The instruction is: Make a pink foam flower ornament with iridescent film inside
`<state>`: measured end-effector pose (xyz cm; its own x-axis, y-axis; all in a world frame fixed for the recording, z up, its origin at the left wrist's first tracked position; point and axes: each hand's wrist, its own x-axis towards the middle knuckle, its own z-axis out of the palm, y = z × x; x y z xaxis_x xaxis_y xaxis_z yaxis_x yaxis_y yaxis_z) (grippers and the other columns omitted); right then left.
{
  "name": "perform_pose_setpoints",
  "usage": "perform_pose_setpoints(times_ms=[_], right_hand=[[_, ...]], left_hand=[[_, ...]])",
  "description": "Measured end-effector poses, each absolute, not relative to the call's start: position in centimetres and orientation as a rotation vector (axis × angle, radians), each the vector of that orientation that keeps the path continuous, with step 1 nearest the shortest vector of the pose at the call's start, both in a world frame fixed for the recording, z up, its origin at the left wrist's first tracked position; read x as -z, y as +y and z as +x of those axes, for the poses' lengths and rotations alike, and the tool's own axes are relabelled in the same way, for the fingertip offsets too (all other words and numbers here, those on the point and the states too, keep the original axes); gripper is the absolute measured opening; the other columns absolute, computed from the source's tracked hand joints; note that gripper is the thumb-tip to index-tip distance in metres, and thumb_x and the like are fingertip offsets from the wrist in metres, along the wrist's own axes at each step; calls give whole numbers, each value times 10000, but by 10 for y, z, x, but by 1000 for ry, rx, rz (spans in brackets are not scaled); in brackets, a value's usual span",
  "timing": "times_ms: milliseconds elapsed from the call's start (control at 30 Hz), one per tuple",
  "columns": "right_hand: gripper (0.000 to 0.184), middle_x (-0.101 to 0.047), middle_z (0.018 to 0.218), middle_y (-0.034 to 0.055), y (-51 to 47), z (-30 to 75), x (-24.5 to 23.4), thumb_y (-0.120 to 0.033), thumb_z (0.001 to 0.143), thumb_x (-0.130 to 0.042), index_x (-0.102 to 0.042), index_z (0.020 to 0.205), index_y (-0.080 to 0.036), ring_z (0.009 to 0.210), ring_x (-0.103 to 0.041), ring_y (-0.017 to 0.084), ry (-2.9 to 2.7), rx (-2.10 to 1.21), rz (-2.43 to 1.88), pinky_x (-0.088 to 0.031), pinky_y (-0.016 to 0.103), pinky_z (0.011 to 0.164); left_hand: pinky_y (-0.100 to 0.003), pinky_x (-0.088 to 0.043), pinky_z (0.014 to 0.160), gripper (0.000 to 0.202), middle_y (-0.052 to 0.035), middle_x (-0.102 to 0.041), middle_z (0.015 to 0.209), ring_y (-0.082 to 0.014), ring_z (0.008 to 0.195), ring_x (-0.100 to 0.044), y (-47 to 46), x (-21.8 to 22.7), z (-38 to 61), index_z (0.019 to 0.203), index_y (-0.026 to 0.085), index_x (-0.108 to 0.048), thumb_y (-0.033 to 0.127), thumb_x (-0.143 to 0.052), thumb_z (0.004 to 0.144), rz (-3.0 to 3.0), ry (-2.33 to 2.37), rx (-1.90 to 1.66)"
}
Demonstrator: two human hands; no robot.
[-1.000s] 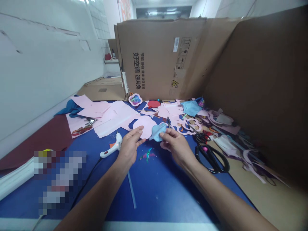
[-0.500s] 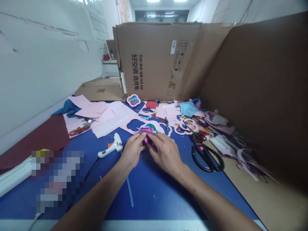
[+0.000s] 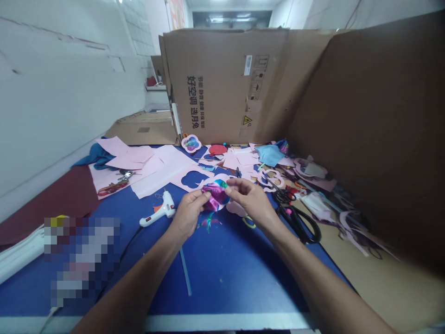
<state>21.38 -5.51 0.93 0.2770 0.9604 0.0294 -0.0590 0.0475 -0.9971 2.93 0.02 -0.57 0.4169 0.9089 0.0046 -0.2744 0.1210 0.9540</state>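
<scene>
Both of my hands hold a small shiny foil piece (image 3: pixel 216 192), magenta with blue and green, just above the blue table (image 3: pixel 222 273). My left hand (image 3: pixel 187 213) pinches its left edge with closed fingers. My right hand (image 3: pixel 252 199) pinches its upper right edge. A pink paper cut-out (image 3: pixel 236 208) lies on the table under my right hand. A white glue gun (image 3: pixel 158 212) lies just left of my left hand, its black cord running toward me.
Black scissors (image 3: pixel 301 222) lie right of my right hand. Pink paper sheets (image 3: pixel 153 167) and several cut-out scraps (image 3: pixel 267 178) cover the far table. Tall cardboard panels (image 3: pixel 225 83) wall the back and right side. A glue stick (image 3: pixel 185 271) lies near my left forearm.
My hands dropped from the pale blue piece to the table, took hold of the shiny foil piece, and have now lifted it slightly and moved apart along its edges.
</scene>
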Motion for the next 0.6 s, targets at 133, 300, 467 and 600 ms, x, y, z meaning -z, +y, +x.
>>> perform_pose_setpoints(times_ms=[133,300,467,600], right_hand=[[468,-631,687,-30,-55,210,-5,-523,657,-953,-732,926,-209,556,-538,135,-935,-1066,-1209,-448,270,513],[373,-621,620,-18,-53,211,-3,-511,686,-912,-696,738,-212,547,-518,143,-959,-919,-1215,-444,276,508],[355,-633,650,-12,-53,209,-2,-508,698,-896,-707,744,-211,579,-539,151,-915,-904,-1238,-462,276,516],[417,-624,690,-25,-53,205,3,-534,666,-928,-683,764,-211,590,-549,144,-842,-1025,-1195,-477,276,529]], left_hand=[[-295,-467,680,292,-34,-729,733,-157,658,-587,-1,9,28,819,161,-821,453,-831,819,1339,759,-944],[-315,-490,716,234,-35,-761,784,-183,705,-628,-4,5,30,882,184,-854,403,-848,799,1389,774,-1000],[-313,-498,717,240,-46,-764,802,-182,713,-638,-4,5,33,856,184,-827,386,-893,745,1349,805,-1064],[-276,-467,658,216,-14,-720,755,-155,676,-612,-4,9,34,836,189,-769,340,-886,735,1352,833,-1095]])
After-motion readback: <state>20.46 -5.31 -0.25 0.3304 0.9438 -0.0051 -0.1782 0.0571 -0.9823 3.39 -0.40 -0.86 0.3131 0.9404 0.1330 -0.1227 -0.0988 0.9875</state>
